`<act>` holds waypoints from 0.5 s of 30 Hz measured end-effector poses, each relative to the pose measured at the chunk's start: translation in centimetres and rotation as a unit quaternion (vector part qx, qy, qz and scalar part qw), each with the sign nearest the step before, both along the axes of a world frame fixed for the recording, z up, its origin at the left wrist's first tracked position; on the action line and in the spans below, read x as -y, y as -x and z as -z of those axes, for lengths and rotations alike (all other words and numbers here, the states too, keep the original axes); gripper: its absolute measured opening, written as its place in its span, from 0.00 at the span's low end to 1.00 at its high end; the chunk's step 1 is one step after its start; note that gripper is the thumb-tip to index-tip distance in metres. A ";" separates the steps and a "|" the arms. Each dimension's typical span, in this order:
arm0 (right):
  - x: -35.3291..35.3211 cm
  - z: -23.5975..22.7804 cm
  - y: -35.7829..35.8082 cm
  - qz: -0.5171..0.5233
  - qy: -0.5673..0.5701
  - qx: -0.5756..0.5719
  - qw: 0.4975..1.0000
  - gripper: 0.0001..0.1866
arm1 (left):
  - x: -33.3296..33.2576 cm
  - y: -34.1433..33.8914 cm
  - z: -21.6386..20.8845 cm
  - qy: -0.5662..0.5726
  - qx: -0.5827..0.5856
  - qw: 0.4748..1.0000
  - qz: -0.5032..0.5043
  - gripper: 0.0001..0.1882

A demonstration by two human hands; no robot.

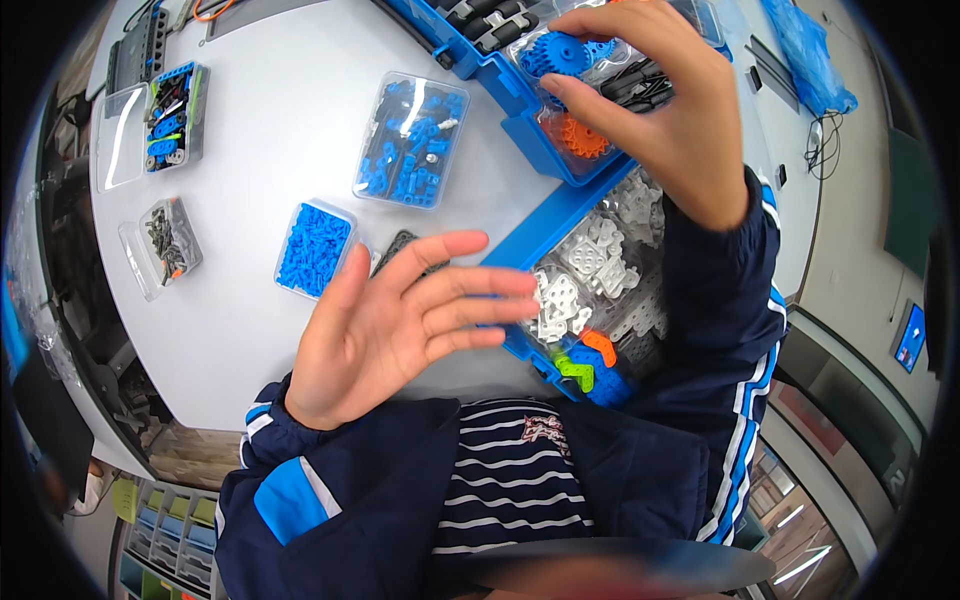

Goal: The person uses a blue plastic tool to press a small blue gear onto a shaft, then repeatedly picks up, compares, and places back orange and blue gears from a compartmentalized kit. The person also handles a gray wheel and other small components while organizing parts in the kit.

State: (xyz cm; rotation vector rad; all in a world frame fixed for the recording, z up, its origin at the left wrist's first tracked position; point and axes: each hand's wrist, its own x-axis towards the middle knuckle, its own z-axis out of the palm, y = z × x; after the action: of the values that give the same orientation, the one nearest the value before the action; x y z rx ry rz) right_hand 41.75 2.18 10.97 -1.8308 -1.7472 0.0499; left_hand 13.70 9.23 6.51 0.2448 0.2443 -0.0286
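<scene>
My right hand (pixel 665 95) reaches over the far part of the blue toolbox (pixel 535 125), thumb and index finger closed on a blue gear (pixel 558 54). More blue gear teeth show just beside it, partly hidden by the fingers. Below the thumb, orange gears (pixel 583 136) lie in a clear-lidded compartment. My left hand (pixel 395 325) is open, palm showing and fingers stretched out, holding nothing. Its fingertips hover near white plastic connector pieces (pixel 560 305) in the toolbox's near part.
Left on the white table (pixel 230 240) are a clear box of blue parts (pixel 410 140), a box of small blue pegs (pixel 313 248), an open box of mixed parts (pixel 172 118) and a small box of screws (pixel 168 240). Black wheels (pixel 490 22) sit in the toolbox. A blue plastic bag (pixel 810 55) lies right.
</scene>
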 end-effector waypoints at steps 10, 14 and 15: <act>-0.5 1.3 -1.5 -0.003 0.039 -0.010 0.999 0.15 | -0.4 0.5 0.1 -0.081 -0.002 0.996 0.041 0.45; -0.5 1.6 -1.7 0.004 0.043 -0.049 0.998 0.17 | -0.5 0.6 0.0 -0.074 0.003 0.997 0.038 0.45; -0.5 1.6 -1.8 0.001 0.046 -0.040 0.998 0.17 | -0.5 0.7 0.0 -0.091 -0.005 0.995 0.046 0.45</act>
State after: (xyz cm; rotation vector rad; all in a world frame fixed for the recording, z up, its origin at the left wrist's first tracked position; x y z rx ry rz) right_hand 43.56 2.66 9.35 -1.8693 -1.7129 0.2021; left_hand 13.04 9.76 6.53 0.4374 0.2448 -0.0995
